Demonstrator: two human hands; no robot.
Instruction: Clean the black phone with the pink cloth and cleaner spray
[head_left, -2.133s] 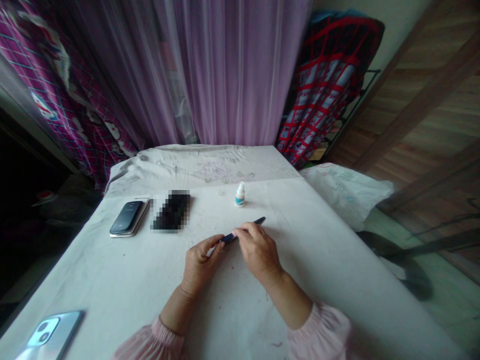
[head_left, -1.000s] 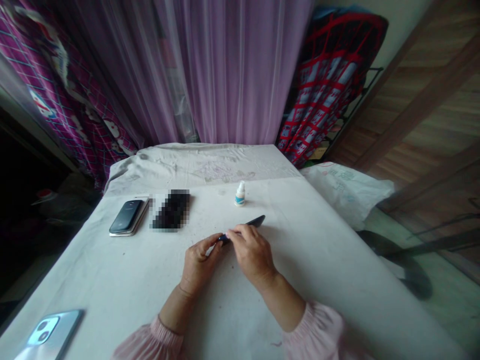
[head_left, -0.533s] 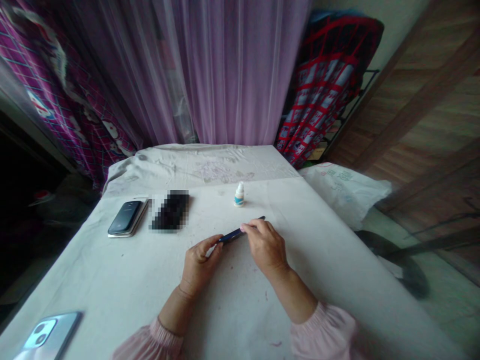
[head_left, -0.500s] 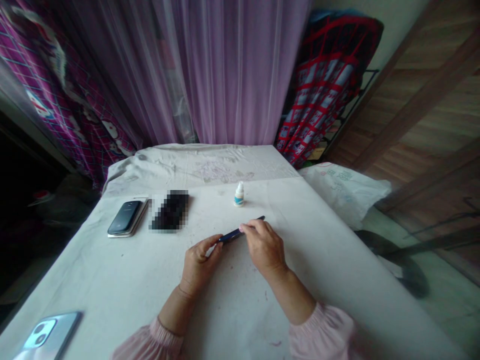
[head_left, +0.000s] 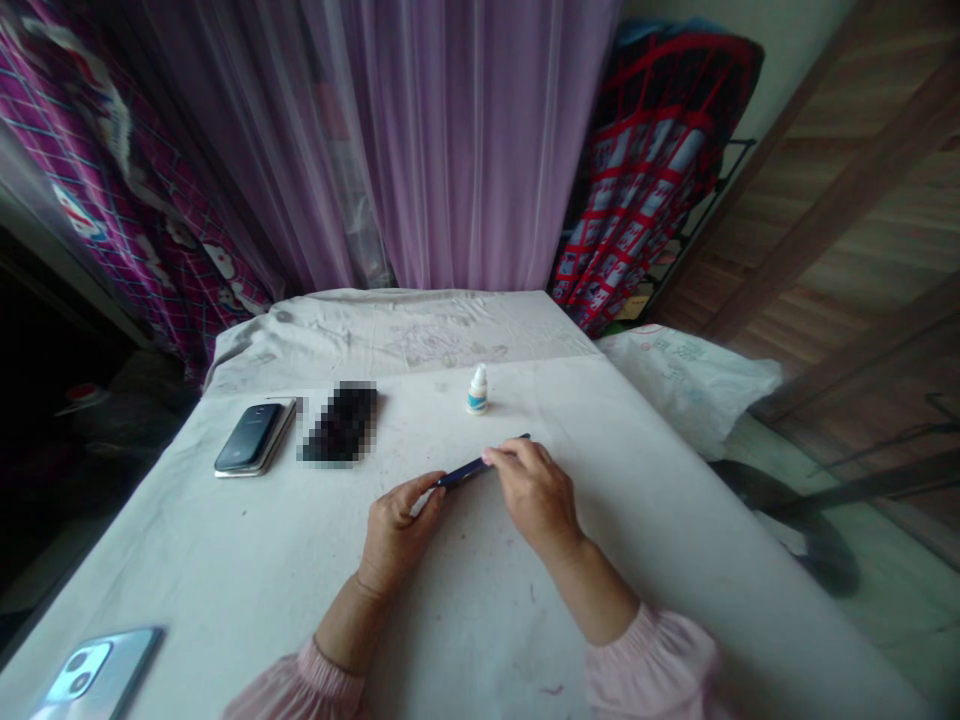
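A thin dark blue phone [head_left: 466, 468] is held edge-on just above the white table [head_left: 225, 560], near its middle. My left hand [head_left: 395, 530] pinches its near left end with thumb and fingers closed. My right hand [head_left: 534, 492] grips its far right part, fingers curled over the top edge. Most of the phone's face is hidden, since only its thin side shows.
A dark phone [head_left: 250, 451] and a blurred dark object [head_left: 341, 424] lie at the back left. A small white dropper bottle [head_left: 477, 390] stands behind my hands. A silver-blue phone [head_left: 82, 677] lies at the near left corner. A white bag [head_left: 690, 380] sits beside the table's right edge.
My right hand has slid along the phone towards its far right end, baring more of the dark edge. My left hand has kept its pinch in place.
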